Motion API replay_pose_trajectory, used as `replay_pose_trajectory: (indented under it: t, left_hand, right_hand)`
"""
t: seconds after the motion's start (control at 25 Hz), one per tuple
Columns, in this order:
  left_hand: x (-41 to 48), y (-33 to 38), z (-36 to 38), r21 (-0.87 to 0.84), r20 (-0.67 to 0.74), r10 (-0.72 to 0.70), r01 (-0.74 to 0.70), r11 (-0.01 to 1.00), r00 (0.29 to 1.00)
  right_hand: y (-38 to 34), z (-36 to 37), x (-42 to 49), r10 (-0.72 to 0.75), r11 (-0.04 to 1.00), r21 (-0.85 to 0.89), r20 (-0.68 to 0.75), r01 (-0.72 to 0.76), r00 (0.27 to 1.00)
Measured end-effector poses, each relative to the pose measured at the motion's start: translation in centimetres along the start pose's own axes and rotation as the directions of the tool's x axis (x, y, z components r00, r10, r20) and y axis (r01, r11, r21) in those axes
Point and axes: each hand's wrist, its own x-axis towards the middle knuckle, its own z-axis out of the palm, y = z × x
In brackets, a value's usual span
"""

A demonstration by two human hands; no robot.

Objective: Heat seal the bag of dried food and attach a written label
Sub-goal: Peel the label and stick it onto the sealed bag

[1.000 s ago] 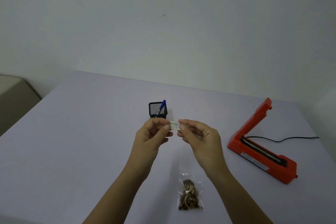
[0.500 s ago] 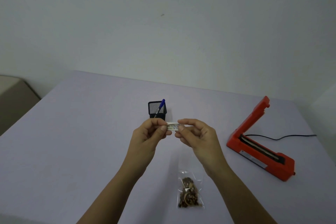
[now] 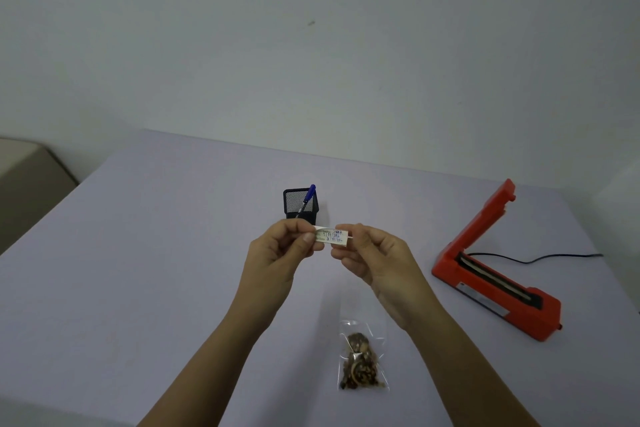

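A small white label (image 3: 331, 236) with blue handwriting is held above the table between both hands. My left hand (image 3: 280, 253) pinches its left end with thumb and fingers. My right hand (image 3: 372, 256) pinches its right end, where a thin layer looks slightly lifted from the label. A clear bag of dried food (image 3: 360, 359) lies flat on the table below my right wrist, nearer to me. The red heat sealer (image 3: 491, 274) stands at the right with its lid raised.
A black mesh pen holder (image 3: 300, 202) with a blue pen (image 3: 308, 197) stands just behind my hands. The sealer's black cord (image 3: 540, 257) runs off to the right. The lavender table (image 3: 138, 270) ends at a wall; a beige piece of furniture (image 3: 24, 177) sits left.
Both hands keep hold of the label and have barely moved. More of the written face shows between the fingers now, as the hands sit slightly further apart.
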Motion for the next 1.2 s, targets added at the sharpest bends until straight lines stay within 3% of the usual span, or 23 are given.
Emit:
replay_pose_trajectory:
  t: [0.2, 0.32, 0.48, 0.6, 0.68, 0.84, 1.08, 1.2]
  left_hand:
    - [0.2, -0.2, -0.2, -0.029, 0.017, -0.020, 0.020, 0.999, 1.000]
    - [0.3, -0.7, -0.6, -0.006, 0.025, -0.042, 0.043, 0.999, 0.999]
    - [0.5, -2.0, -2.0, 0.048, -0.114, -0.099, 0.105, 0.993, 0.989]
    - [0.4, -3.2, -3.8, 0.053, -0.245, -0.144, 0.162, 0.985, 0.959]
    - [0.3, -4.2, -5.2, 0.019, -0.314, -0.185, 0.201, 0.979, 0.931]
    - [0.7, -6.5, -7.4, -0.058, -0.397, -0.294, 0.296, 0.954, 0.870]
    - [1.4, -8.3, -9.8, -0.067, -0.398, -0.346, 0.349, 0.935, 0.850]
    - [1.6, -8.6, -9.9, -0.072, -0.393, -0.352, 0.353, 0.933, 0.850]
  right_hand:
    - [0.2, -0.2, 0.7, 0.115, 0.971, 0.205, 0.045, -0.121, 0.992]
    - [0.7, -0.2, 1.3, 0.133, 0.969, 0.210, 0.005, -0.131, 0.991]
    - [2.6, -0.4, 2.9, 0.093, 0.996, 0.009, -0.124, -0.092, 0.988]
    - [5.7, 0.0, 5.0, 0.088, 0.980, -0.169, -0.129, -0.110, 0.988]
    - [8.9, 0.9, 6.8, 0.066, 0.922, -0.370, -0.130, -0.110, 0.989]
    - [16.1, 2.8, 10.4, 0.060, 0.696, -0.707, -0.117, -0.125, 0.991]
    - [21.6, 4.2, 13.4, 0.035, 0.551, -0.823, -0.141, -0.137, 0.989]
    - [21.7, 4.1, 13.5, -0.004, 0.548, -0.827, -0.157, -0.129, 0.988]
